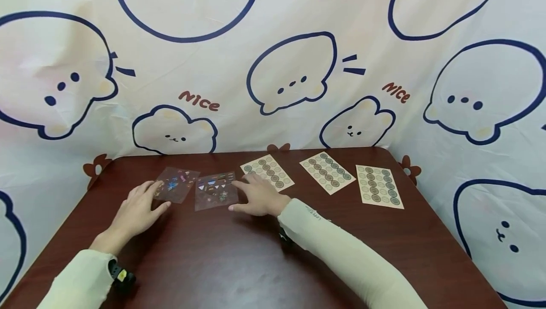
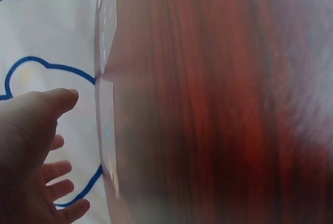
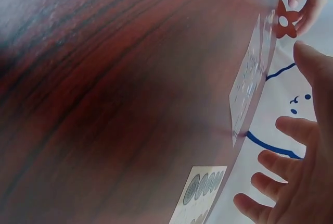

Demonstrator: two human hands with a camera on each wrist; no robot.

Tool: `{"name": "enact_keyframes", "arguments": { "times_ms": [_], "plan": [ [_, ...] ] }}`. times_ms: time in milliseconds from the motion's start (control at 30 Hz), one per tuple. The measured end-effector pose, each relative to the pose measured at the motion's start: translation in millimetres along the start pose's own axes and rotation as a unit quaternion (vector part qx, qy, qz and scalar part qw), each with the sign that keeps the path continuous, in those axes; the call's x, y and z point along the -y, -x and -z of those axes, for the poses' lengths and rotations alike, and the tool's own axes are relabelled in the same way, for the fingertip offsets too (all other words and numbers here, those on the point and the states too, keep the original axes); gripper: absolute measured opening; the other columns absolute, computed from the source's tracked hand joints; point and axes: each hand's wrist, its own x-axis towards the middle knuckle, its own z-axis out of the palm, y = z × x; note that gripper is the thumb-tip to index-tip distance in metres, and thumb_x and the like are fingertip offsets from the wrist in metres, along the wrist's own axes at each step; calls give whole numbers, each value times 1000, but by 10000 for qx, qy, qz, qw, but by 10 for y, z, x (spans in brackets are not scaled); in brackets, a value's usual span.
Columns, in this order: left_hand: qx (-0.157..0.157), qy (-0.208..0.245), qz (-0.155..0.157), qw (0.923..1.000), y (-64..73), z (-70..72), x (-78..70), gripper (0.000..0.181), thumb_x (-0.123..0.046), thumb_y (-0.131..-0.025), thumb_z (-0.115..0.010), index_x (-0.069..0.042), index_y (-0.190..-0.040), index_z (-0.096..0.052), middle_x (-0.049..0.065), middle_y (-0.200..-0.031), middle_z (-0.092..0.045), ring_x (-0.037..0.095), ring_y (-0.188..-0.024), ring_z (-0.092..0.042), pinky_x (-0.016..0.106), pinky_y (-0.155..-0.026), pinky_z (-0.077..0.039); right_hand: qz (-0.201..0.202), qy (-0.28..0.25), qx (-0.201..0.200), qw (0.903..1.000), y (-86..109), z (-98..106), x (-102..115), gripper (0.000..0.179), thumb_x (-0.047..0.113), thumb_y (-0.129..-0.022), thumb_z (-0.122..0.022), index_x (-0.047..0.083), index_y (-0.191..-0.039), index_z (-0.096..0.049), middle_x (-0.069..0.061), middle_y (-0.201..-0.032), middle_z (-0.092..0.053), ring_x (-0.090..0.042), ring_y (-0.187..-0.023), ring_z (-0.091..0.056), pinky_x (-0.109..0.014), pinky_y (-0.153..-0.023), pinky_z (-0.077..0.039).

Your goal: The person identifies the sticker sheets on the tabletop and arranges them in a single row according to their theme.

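Observation:
Two clear sticker sheets with small colourful designs lie side by side at the far left of the table. My left hand (image 1: 135,210) is at the near left edge of the left clear sheet (image 1: 181,189), its fingers spread and relaxed. Between the right clear sheet (image 1: 213,200) and a cream sheet of round stickers (image 1: 279,176) is my right hand (image 1: 258,196), its fingers loosely extended. In the right wrist view this right hand (image 3: 302,166) appears apart from the sheets, holding nothing. The left wrist view shows the left hand (image 2: 31,146) with nothing in it.
Two more cream sheets of round stickers, a middle one (image 1: 327,171) and a right one (image 1: 378,186), lie at the far right. The dark red-brown wooden table (image 1: 204,261) ends against a white cartoon-printed cloth (image 1: 230,72). Dark wrist straps (image 1: 121,273) show at the sleeves.

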Motion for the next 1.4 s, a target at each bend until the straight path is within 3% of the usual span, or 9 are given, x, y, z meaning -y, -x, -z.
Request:
{"name": "enact_keyframes", "arguments": {
  "times_ms": [267, 467, 833, 1100, 1300, 1400],
  "plan": [
    [95, 22, 220, 9997, -22, 5, 153, 74, -31, -95, -67, 15, -145, -38, 41, -143, -36, 59, -127, -34, 75, -102, -33, 79, -122, 56, 9999, -72, -26, 175, 74, 63, -94, -58, 21, -154, -44, -9, -154, -47, -26, -141, -46, -45, -115, -40],
    [191, 136, 282, 9993, -101, 46, 201, 68, -31, -96, -65, 9, -146, -40, 41, -143, -37, 59, -126, -36, 75, -101, -34, 59, -145, 70, 9999, -157, -33, 245, 71, 60, -95, -58, 22, -153, -45, -7, -155, -48, -23, -142, -45, -42, -115, -40],
    [369, 419, 736, 9957, -225, 76, 320, 65, -35, -102, -57, 7, -147, -40, 41, -145, -36, 57, -128, -39, 73, -103, -35, -196, -349, 246, 9989, -273, -20, 334, 68, 57, -96, -58, 22, -153, -47, -6, -157, -46, -24, -142, -45, -41, -114, -41],
    [559, 411, 677, 9953, -321, 24, 385, 60, -27, -101, -59, 6, -148, -40, 43, -144, -34, 60, -128, -36, 73, -102, -35, -195, -614, 315, 9974, -345, -17, 468, 62, 53, -98, -58, 20, -150, -51, -6, -152, -50, -26, -137, -49, -40, -108, -46],
    [743, -10, 393, 9965, -382, 49, 404, 51, -12, -96, -64, 3, -143, -51, 39, -141, -44, 57, -120, -48, 70, -96, -43, -73, -630, 237, 9977, -388, -8, 571, 56, 50, -97, -61, 22, -145, -57, -2, -149, -54, -24, -137, -49, -39, -105, -49],
    [836, 19, 332, 9959, -378, 58, 409, 47, -10, -96, -62, 2, -141, -55, 39, -141, -47, 54, -118, -52, 69, -96, -45, -72, -653, 264, 9975, -397, -12, 602, 56, 50, -97, -62, 22, -145, -57, 0, -148, -55, -22, -135, -49, -37, -105, -48]
  ]
}}
